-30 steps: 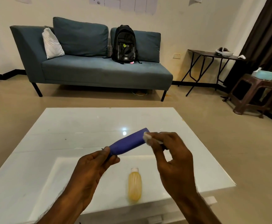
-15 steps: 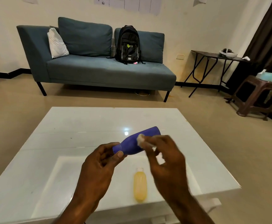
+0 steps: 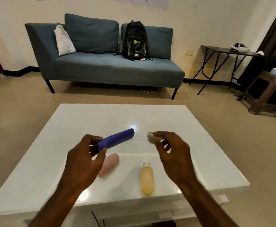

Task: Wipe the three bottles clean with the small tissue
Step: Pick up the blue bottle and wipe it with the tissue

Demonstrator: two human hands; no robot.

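My left hand (image 3: 84, 159) grips the near end of a blue bottle (image 3: 117, 138), holding it tilted above the white table (image 3: 101, 118). My right hand (image 3: 175, 154) pinches a small white tissue (image 3: 150, 136) between thumb and fingers, a short gap to the right of the blue bottle's far end. A pink bottle (image 3: 109, 163) lies on the table, partly hidden behind my left hand. A yellow bottle (image 3: 147, 179) with a clear cap lies flat near the table's front edge, below and between my hands.
Beyond the table stands a blue sofa (image 3: 111, 68) with a black backpack (image 3: 135, 40) and a white pillow (image 3: 63, 40). A black folding table (image 3: 224, 53) and a brown stool (image 3: 268, 90) stand at the right.
My right hand has pulled the tissue off the blue bottle and moved right. My left hand has shifted left with the bottle, uncovering the pink bottle beneath.
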